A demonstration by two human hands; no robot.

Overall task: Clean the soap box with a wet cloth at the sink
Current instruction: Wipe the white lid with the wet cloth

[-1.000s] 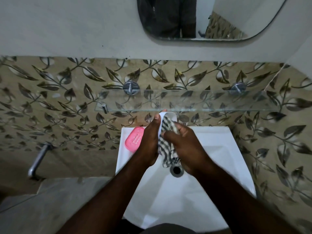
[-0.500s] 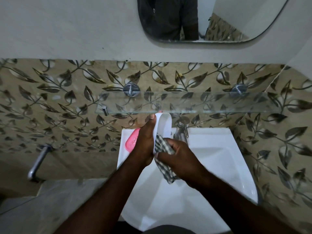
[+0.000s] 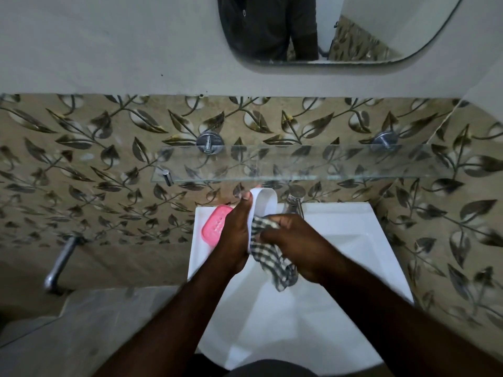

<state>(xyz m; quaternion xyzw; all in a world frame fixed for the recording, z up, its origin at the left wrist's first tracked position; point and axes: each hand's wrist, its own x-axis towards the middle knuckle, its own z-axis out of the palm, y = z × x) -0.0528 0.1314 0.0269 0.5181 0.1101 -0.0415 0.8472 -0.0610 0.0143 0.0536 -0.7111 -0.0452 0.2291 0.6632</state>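
Note:
A white soap box [image 3: 265,202] stands on edge above the white sink [image 3: 353,240], its open side turned to the right. My left hand [image 3: 235,235] grips it from the left, thumb on its upper rim. My right hand [image 3: 296,246] holds a black-and-white checked cloth [image 3: 272,259] bunched against the lower part of the box. The cloth's loose end hangs down over the basin. A pink perforated soap-box part [image 3: 215,227] lies on the sink's back left corner, partly hidden by my left hand.
A chrome tap [image 3: 295,202] rises at the sink's back, just right of the box. A glass shelf [image 3: 299,164] juts from the leaf-patterned wall right above the hands. A mirror [image 3: 340,28] hangs higher up. A metal pipe [image 3: 61,263] sticks out at lower left.
My right hand with the cloth has slid down from the top of the box to its lower part, baring the white upper half. The left hand keeps its grip.

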